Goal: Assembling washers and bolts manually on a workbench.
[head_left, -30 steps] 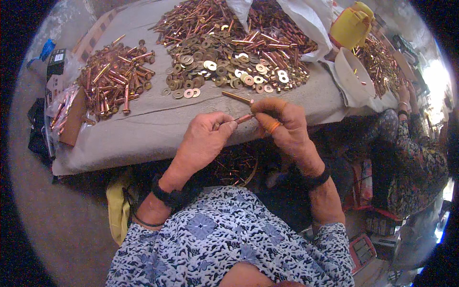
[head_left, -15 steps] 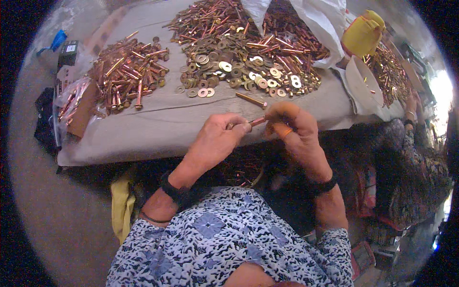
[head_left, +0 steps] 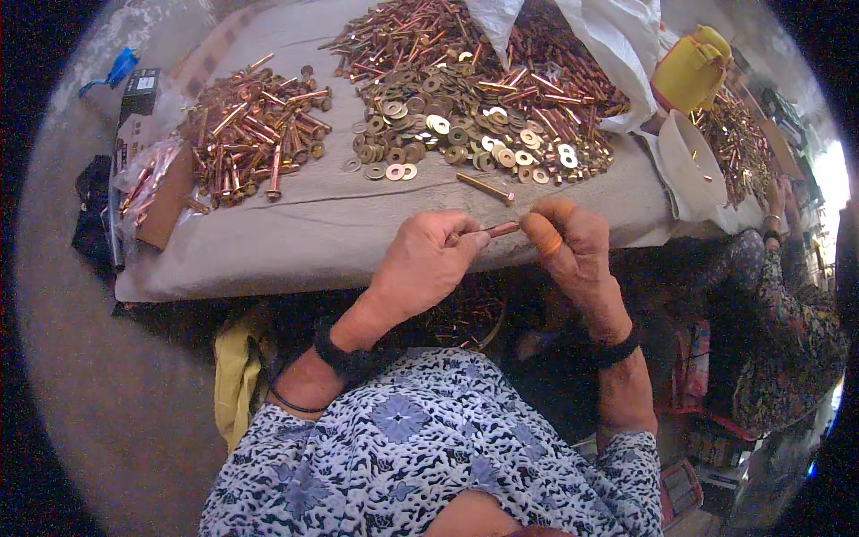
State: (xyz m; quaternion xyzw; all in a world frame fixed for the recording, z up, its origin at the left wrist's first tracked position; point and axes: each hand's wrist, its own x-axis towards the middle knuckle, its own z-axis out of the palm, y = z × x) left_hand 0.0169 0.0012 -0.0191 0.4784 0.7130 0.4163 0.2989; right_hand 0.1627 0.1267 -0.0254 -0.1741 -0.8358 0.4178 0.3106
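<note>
Over the table's near edge, my left hand (head_left: 429, 255) is closed around one end of a copper-coloured bolt (head_left: 504, 229). Orange covers wrap the thumb and forefinger of my right hand (head_left: 577, 246), which pinches at the bolt's other end; whether a small part sits between those fingertips is hidden. Just beyond my hands, a single bolt (head_left: 485, 189) lies on the cloth. Flat washers (head_left: 420, 112) are heaped farther back, with short shiny nuts (head_left: 586, 166) at the heap's right side.
At the left are a pile of assembled bolts (head_left: 255, 134) and a cardboard flap (head_left: 167, 201). More bolts (head_left: 403, 36) lie at the back beside a white sack (head_left: 617, 54). A white tub (head_left: 689, 148) and yellow container (head_left: 691, 72) stand right, near another person's hand (head_left: 777, 197).
Both hands stay on the bolt while the right fingers have shifted their grip at its end. The whole scene sits slightly farther right in view.
</note>
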